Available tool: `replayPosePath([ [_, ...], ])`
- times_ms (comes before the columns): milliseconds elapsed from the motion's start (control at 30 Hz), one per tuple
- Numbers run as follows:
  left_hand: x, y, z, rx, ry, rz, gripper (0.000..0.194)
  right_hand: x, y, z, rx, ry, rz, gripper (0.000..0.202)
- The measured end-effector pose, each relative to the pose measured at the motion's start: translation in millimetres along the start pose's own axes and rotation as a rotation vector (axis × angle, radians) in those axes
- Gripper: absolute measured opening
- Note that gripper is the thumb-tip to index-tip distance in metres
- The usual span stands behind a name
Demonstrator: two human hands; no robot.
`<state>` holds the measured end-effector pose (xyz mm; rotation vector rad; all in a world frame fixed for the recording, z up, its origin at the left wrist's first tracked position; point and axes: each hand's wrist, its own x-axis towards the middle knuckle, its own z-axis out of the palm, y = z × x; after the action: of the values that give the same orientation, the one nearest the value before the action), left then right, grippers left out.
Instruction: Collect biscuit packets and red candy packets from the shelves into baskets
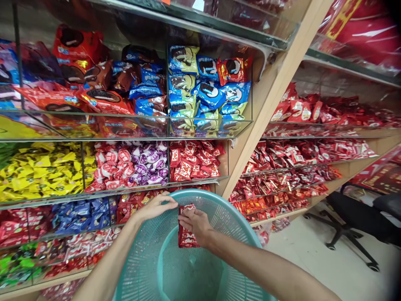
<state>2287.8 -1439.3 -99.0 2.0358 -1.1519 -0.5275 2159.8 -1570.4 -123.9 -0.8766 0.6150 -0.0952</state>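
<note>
My right hand (197, 225) pinches a red packet (188, 241) over the teal basket (224, 215), long axis running away from me, my loosely curled, seemingly empty left hand (157, 206) just left of its far end

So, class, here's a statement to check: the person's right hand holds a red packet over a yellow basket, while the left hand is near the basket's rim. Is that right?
Not quite: the basket is teal green, not yellow, as the head view shows. The right hand does hold a red packet over it, with the left hand near its rim.
</note>
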Motion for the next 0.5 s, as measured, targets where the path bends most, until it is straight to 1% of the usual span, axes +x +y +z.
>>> replayPosePath([
  [133, 0, 1, -0.7, 0.003, -0.004, 0.009, 0.037, 2, 0, 2, -0.053, -0.035, 0.042, 0.02],
  [333, 0, 2, -0.9, 0.021, 0.006, 0.013, 0.039, 2, -3, -3, -0.198, -0.115, 0.119, 0.008],
  [400, 0, 2, -0.7, 0.017, 0.007, 0.01, 0.039, 0, -6, -5, -0.226, -0.146, 0.154, 0.012],
  [500, 0, 2, -0.5, 0.004, 0.002, 0.002, 0.04, -6, -10, -10, -0.296, -0.201, 0.211, 0.023],
])
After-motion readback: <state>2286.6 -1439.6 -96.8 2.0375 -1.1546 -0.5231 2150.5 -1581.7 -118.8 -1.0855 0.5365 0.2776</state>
